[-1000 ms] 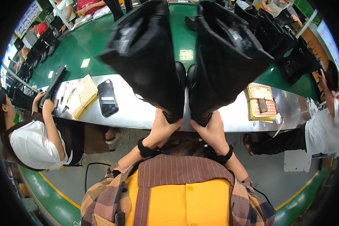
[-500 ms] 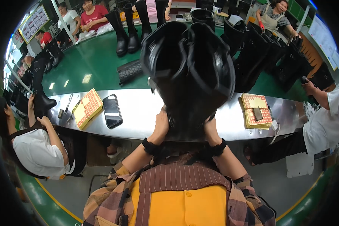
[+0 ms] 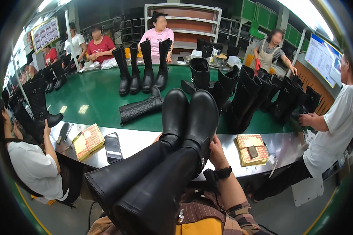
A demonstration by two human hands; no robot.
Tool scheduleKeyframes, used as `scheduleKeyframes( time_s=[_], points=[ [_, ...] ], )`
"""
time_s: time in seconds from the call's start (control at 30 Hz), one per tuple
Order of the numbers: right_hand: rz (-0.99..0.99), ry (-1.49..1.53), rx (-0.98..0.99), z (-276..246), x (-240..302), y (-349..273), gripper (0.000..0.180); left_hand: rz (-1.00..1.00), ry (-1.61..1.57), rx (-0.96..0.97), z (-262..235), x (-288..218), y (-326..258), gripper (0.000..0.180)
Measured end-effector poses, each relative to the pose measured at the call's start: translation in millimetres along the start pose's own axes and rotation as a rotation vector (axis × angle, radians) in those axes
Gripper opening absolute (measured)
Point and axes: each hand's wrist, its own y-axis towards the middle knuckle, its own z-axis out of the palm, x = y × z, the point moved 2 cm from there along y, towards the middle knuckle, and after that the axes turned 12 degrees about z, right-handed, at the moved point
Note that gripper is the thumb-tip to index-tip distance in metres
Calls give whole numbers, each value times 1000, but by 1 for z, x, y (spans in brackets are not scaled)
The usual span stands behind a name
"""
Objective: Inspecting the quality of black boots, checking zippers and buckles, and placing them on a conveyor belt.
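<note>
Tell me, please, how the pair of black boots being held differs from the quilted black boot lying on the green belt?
The held pair of boots has smooth, plain shafts; the quilted boot has a stitched diamond pattern. The pair is lifted off the table, toes pointing away and shafts toward the person, with the right hand at the heel; the quilted boot lies alone on its side on the green belt, untouched. Both are tall and black.

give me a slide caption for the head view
Right hand steadies a pair of tall black boots tipped over the steel bench edge.

Green belt (image 3: pixel 94 100): boots (image 3: pixel 141 70). Steel ledge (image 3: pixel 141 139): phone (image 3: pixel 113 147).
</note>
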Motion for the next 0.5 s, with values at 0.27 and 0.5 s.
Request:
scheduleKeyframes(
  time_s=[0.27, 0.5],
  points=[
    [53, 141, -18, -1, -27, -11, 96, -23, -220, 141, -6, -10, -3, 45],
    [186, 116, -11, 2, -24, -24, 67, -50, -443, 326, -8, -15, 7, 47]
  ],
)
